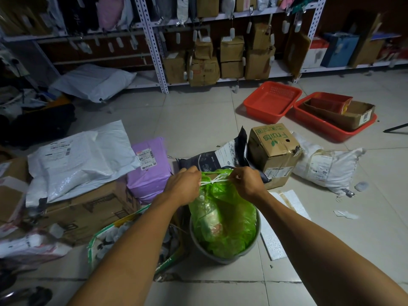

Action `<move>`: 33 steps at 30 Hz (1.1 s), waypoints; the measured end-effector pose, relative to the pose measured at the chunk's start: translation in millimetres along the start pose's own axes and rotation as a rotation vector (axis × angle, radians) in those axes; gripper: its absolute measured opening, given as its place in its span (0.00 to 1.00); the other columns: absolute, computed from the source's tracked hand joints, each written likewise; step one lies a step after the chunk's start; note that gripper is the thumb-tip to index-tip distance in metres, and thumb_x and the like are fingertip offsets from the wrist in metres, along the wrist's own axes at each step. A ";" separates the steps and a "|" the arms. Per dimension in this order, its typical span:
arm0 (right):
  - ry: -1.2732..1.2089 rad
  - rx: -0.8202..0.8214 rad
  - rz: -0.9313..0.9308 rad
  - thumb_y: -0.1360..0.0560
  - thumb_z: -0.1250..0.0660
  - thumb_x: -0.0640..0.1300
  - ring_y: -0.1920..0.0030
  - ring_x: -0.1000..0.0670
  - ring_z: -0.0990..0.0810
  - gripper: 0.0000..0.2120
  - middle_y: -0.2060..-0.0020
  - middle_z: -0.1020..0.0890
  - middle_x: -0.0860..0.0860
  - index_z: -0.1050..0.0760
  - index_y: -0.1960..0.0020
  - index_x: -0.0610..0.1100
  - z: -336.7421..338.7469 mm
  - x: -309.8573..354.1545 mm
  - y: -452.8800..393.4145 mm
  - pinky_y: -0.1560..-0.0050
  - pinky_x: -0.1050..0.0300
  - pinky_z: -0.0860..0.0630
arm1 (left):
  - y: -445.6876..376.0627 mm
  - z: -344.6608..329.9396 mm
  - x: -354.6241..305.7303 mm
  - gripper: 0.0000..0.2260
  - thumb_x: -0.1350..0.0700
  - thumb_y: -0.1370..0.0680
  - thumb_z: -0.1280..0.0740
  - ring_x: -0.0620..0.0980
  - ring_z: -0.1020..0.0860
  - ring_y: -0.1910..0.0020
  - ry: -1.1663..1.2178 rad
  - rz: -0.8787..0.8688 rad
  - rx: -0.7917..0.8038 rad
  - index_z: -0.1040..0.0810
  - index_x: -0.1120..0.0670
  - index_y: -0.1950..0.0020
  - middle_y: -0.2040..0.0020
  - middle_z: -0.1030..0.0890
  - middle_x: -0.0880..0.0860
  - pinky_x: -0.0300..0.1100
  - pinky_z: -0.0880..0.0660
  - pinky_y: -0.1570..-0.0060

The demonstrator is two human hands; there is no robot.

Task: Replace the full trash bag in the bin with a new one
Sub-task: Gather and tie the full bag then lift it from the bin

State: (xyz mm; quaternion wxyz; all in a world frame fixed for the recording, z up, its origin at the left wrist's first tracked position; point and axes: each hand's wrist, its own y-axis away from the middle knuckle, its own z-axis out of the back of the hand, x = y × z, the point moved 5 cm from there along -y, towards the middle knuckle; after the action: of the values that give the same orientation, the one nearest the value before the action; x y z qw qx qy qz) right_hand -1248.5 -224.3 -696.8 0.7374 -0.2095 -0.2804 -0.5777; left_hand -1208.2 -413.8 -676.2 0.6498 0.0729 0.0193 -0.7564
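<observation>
A full green trash bag (223,219) stands in a round grey bin (257,228) on the tiled floor, its top gathered above the rim. White drawstrings (213,181) cross at the bag's neck. My left hand (183,184) pinches the string on the left side and my right hand (247,182) pinches it on the right, both pulled taut just above the bag. No new bag is visible.
Parcels crowd the floor: white mailers (81,160), a purple parcel (150,171), cardboard boxes (273,151), a dark bag (220,155). Red trays (272,101) lie at the right back. White foam (278,235) lies beside the bin. Metal shelving (154,51) lines the wall.
</observation>
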 end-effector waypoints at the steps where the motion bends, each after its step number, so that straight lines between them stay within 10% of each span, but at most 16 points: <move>1: 0.007 -0.001 -0.009 0.25 0.34 0.34 0.51 0.45 0.16 0.10 0.53 0.14 0.45 0.15 0.52 0.43 -0.9 0.2 0.1 0.50 0.56 0.22 | 0.2 -0.2 -0.8 0.04 0.56 0.20 0.39 0.53 0.26 0.48 -0.008 0.006 -0.002 0.26 0.53 0.47 0.47 0.27 0.51 0.46 0.31 0.57; 8: 0.033 -0.017 -0.024 0.27 0.33 0.45 0.51 0.43 0.18 0.11 0.50 0.16 0.45 0.20 0.46 0.47 2.8 14.1 3.4 0.54 0.50 0.21 | 2.7 -4.1 13.6 0.04 0.57 0.22 0.35 0.51 0.22 0.57 0.349 0.167 -0.083 0.23 0.53 0.56 0.55 0.22 0.50 0.45 0.25 0.56; 15: 0.159 -0.049 0.177 0.26 0.35 0.51 0.37 0.43 0.28 0.20 0.38 0.23 0.46 0.25 0.35 0.49 -2.3 50.6 4.2 0.37 0.45 0.31 | 14.8 1.5 28.5 0.03 0.58 0.23 0.33 0.47 0.21 0.58 0.471 0.284 -0.189 0.20 0.53 0.56 0.58 0.18 0.50 0.41 0.27 0.59; 21: 0.447 0.205 0.261 0.21 0.38 0.47 0.42 0.42 0.25 0.12 0.48 0.21 0.45 0.22 0.42 0.45 -34.5 57.6 0.2 0.45 0.46 0.23 | 33.8 -11.8 47.4 0.06 0.57 0.23 0.32 0.51 0.20 0.58 0.412 0.288 -0.106 0.22 0.50 0.60 0.58 0.16 0.52 0.44 0.24 0.56; 33: 0.430 0.034 0.265 0.25 0.37 0.40 0.50 0.39 0.20 0.11 0.51 0.20 0.43 0.21 0.45 0.44 -38.3 44.4 2.2 0.57 0.49 0.24 | 51.6 -61.8 48.5 0.04 0.57 0.24 0.31 0.54 0.20 0.56 0.471 0.305 0.030 0.20 0.54 0.49 0.59 0.19 0.51 0.44 0.24 0.53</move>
State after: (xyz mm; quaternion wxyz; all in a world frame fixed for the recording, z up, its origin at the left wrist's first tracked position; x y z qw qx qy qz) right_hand -1232.0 -280.6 -696.6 0.8527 -0.1042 -0.0971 -0.5026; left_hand -1159.1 -461.7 -740.4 0.7325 0.2583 0.1476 -0.6123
